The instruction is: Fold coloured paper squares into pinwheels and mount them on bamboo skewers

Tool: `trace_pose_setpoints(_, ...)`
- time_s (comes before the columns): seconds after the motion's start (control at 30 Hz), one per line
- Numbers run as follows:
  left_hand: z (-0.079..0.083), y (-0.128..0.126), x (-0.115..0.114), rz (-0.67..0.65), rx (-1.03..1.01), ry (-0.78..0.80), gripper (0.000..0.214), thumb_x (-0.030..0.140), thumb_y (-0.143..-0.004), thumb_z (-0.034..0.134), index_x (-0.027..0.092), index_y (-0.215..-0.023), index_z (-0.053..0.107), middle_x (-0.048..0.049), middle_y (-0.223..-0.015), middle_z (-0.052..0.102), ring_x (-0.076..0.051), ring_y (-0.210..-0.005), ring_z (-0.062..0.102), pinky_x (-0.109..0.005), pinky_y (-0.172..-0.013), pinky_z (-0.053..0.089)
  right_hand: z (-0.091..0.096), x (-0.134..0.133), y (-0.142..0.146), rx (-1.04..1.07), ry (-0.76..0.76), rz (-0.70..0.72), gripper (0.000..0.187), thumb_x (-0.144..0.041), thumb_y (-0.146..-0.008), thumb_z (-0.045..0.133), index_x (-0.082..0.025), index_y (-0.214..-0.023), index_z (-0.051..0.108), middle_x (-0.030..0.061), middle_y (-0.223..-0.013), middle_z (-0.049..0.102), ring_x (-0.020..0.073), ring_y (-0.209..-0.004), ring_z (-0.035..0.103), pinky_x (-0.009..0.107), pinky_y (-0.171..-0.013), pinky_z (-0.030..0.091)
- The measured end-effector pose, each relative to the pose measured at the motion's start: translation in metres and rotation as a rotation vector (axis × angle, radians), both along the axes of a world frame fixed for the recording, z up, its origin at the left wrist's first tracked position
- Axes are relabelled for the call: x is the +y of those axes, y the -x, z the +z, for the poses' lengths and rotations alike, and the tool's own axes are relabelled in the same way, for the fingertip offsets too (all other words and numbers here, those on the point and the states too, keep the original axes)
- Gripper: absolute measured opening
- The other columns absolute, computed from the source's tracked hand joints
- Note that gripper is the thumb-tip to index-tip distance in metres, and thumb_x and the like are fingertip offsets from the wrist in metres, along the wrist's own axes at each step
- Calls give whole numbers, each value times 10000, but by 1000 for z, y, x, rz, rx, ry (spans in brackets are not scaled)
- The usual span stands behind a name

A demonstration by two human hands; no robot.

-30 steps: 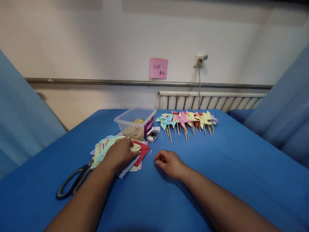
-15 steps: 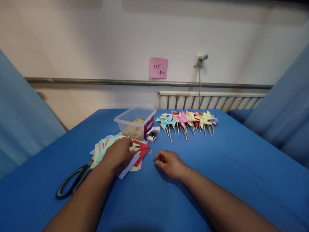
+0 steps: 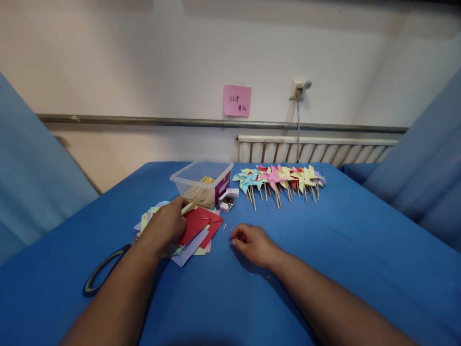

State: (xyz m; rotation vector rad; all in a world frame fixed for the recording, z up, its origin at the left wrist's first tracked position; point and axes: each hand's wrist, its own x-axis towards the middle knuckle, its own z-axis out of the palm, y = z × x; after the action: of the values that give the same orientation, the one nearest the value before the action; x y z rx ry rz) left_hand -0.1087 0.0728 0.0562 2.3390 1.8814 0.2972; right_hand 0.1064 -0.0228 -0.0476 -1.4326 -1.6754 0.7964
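My left hand [image 3: 166,225] is over a pile of coloured paper pieces [image 3: 192,242] on the left of the table. Between its thumb and fingers is the folded edge of a pale yellow paper [image 3: 189,208], lifted off the pile. Red sheets [image 3: 201,222] lie bare just right of those fingers. My right hand [image 3: 254,244] rests on the blue cloth with its fingers curled in, and nothing shows in it. Partly covered by my left forearm, dark-handled scissors [image 3: 97,274] lie beside the pile.
Behind the pile stands a clear plastic box [image 3: 190,177] of thin wooden sticks. A small open carton [image 3: 226,204] with metal bits is beside it. Finished paper pinwheels [image 3: 273,178] lie in a row at the back right. Tiny scraps dot the blue cloth [image 3: 324,254].
My left hand has drawn back slightly to the left with the pale yellow paper, uncovering more red paper. The scissors are more hidden by my forearm. My right hand has stayed still.
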Motion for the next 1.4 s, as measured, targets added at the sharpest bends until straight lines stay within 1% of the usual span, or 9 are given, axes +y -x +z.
trace_pose_setpoints(0.23, 8, -3, -2, 101, -87, -163, 514, 164, -719, 529, 196, -1232, 553, -145, -1048, 689, -336, -882, 634, -368, -660, 434, -1, 0, 1, 40, -8, 10, 78, -199, -781, 572, -200, -839, 625, -10, -704, 623, 114, -619, 538, 217, -546, 360)
trace_pose_setpoints(0.37, 7, -7, -4, 70, -398, -269, 505, 173, -698, 584, 187, -1202, 567, -139, -1108, 671, -334, -968, 627, -411, -776, 468, 0, 1, 3, 118, -3, 4, 60, -202, -764, 594, -198, -809, 632, -9, -696, 621, 118, -616, 532, 232, -561, 372)
trace_pose_setpoints(0.43, 3, -15, -9, 12, -705, -158, 512, 187, -669, 626, 176, -1178, 567, -125, -1105, 672, -303, -961, 639, -397, -795, 489, 2, 2, 5, 252, 14, -27, 58, -243, -764, 611, -192, -785, 629, -6, -695, 618, 120, -622, 534, 243, -581, 391)
trace_pose_setpoints(0.5, -4, -30, -18, -96, -1028, 96, 574, 223, -631, 682, 167, -1185, 543, -109, -1081, 682, -282, -927, 657, -387, -776, 517, 6, 3, 6, 453, 41, -75, 149, -327, -761, 638, -184, -800, 624, 2, -709, 621, 123, -630, 545, 253, -594, 411)
trace_pose_setpoints(0.6, -18, -54, -35, -157, -1233, 379, 594, 209, -569, 737, 148, -1126, 542, -95, -1013, 698, -267, -893, 667, -379, -764, 529, 14, 4, 6, 700, 67, -124, 328, -429, -704, 697, -172, -892, 621, 18, -747, 640, 132, -636, 571, 260, -591, 428)
trace_pose_setpoints(0.7, -31, -72, -50, -194, -1232, 552, 555, 205, -562, 759, 140, -1073, 554, -97, -990, 701, -255, -887, 669, -357, -762, 525, 19, 7, 4, 809, 28, -191, 348, -425, -650, 733, -157, -841, 619, 8, -710, 638, 121, -599, 555, 252, -578, 421)
trace_pose_setpoints(0.9, -45, -81, -55, -216, -1228, 577, 596, 264, -546, 811, 140, -1071, 558, -120, -1040, 685, -250, -938, 657, -345, -799, 515, 15, 14, -6, 829, 16, -364, 299, -417, -649, 700, -167, -628, 538, -55, -487, 513, 80, -445, 412, 218, -459, 301)
trace_pose_setpoints(1.2, -47, -73, -45, -28, -1279, 537, 419, 357, -596, 781, 117, -902, 625, -73, -769, 707, -196, -626, 647, -300, -590, 493, 12, 15, -8, 753, 3, -349, 330, -448, -664, 695, -174, -609, 520, -44, -481, 506, 89, -449, 405, 229, -457, 300)
trace_pose_setpoints(1.4, -45, -72, -46, -3, -1269, 592, 359, 370, -598, 786, 138, -827, 636, -50, -714, 704, -182, -586, 635, -282, -557, 473, 15, 12, -9, 893, 69, -279, 355, -472, -650, 737, -148, -696, 602, -6, -569, 599, 97, -481, 475, 234, -493, 348)
